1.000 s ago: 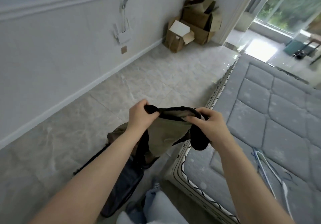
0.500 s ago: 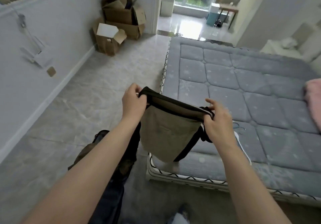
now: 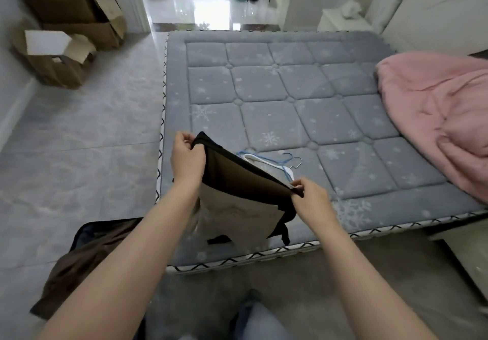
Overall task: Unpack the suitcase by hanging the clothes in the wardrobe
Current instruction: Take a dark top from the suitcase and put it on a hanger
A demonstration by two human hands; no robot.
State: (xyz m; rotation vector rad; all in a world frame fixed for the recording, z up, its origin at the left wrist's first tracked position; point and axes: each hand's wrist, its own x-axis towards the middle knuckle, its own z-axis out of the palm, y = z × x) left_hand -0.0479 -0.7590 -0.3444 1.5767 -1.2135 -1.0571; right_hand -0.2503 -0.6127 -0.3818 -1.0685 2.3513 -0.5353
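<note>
Two bare forearms reach forward from the bottom edge, above a knee (image 3: 260,321) in blue-grey cloth; left hand (image 3: 188,158) and right hand (image 3: 311,202) each pinch one end of a garment (image 3: 237,207), fingers and thumb curled onto its black band, the left end held higher and farther than the right. Garment: beige body with black trim, band stretched taut between the hands, body hanging down in front of the near edge of the mattress (image 3: 277,96), a black strap trailing at its lower right. Suitcase (image 3: 87,236): open on the tiled floor (image 3: 79,133) at lower left, just beside the mattress corner, dark lining visible, brown clothing (image 3: 76,265) heaped in it and spilling over its near side. Hangers (image 3: 274,164): several, white and blue with metal hooks, lying on the mattress just beyond the stretched band, partly hidden by it. Mattress: grey, quilted, snowflake print, zigzag edge trim. One pink quilt (image 3: 438,118), bunched on the right side of the mattress, well apart from the hangers. Several cardboard boxes (image 3: 66,36), flaps open, stacked against the left wall at the far corner. White furniture (image 3: 435,4) at far right; a doorway beyond the mattress opens onto a glossy floor
</note>
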